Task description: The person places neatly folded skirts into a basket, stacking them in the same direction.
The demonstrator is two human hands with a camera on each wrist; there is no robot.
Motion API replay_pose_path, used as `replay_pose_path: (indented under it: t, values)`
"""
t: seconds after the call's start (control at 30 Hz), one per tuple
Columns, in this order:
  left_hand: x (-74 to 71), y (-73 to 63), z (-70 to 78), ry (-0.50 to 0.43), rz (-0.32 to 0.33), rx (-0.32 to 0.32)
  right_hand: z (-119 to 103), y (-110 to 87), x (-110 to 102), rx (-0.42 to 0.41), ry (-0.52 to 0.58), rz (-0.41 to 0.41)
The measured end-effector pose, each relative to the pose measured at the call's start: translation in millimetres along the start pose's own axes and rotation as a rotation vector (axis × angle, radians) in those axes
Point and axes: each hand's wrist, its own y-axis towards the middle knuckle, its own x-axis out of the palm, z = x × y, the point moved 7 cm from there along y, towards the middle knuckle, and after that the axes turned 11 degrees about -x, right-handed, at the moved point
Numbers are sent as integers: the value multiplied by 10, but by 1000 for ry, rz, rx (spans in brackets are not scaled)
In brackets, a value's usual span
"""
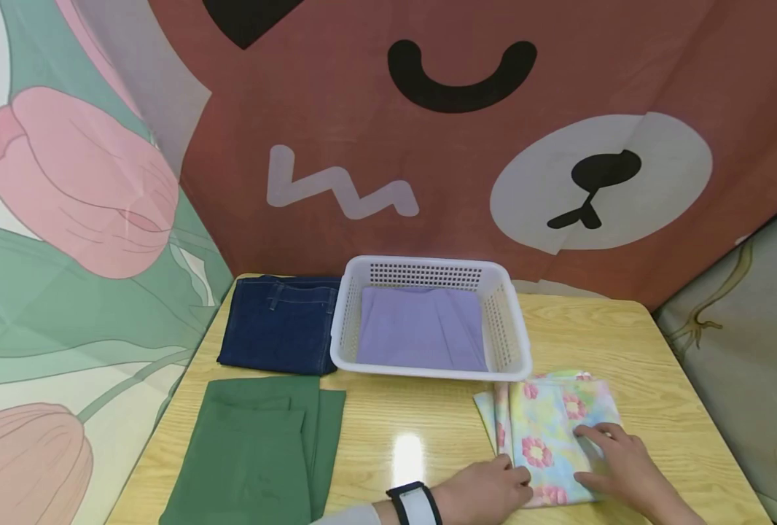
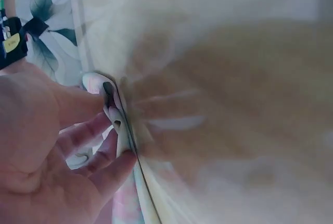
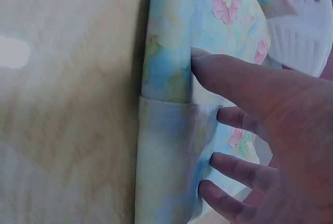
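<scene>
Because the floral cloth (image 1: 549, 452) looks light and floppy, its side edges seem the surest hold. It lies on the surface (image 1: 579, 328) by the near right corner of the white basket (image 1: 428, 375), which contains a folded purple garment (image 1: 421, 328). The left grip (image 1: 483, 490) pinches one edge; the right grip (image 1: 627, 467), loosely spread, touches the other.

Dark blue jeans (image 1: 280, 328) lie folded at the table's (image 1: 582, 332) far left, just beside a white basket (image 1: 421, 374) containing a folded purple cloth (image 1: 421, 332). A green garment (image 1: 247, 452) lies near left. Behind hangs a reddish-brown bear-face backdrop (image 1: 336, 73); a tulip-print hanging (image 1: 87, 189) covers the left.
</scene>
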Motion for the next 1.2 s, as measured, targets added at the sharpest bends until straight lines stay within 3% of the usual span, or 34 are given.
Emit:
replay_pose_path:
  t: [0.23,0.37,0.47,0.63,0.8,0.93,1.2]
  values:
    - [22,-439,17,14,132,119,-330,-26,115,-49,11,-39]
    - [14,-701,-132,-82,117,90,-597,11,173,-72,79,-70]
    - [25,-896,-307,-228,79,37,-836,45,210,-84,130,-94]
    - [45,-1171,-595,-379,85,-62,-1272,119,259,-141,96,-82]
    - [22,-1381,-812,-425,123,-108,-1610,215,302,-186,7,-34]
    - [16,-1504,-942,-506,109,-154,-1793,270,316,-212,-17,-3]
    - [-33,-1659,-1050,-539,167,-153,-1867,334,316,-205,-4,-25]
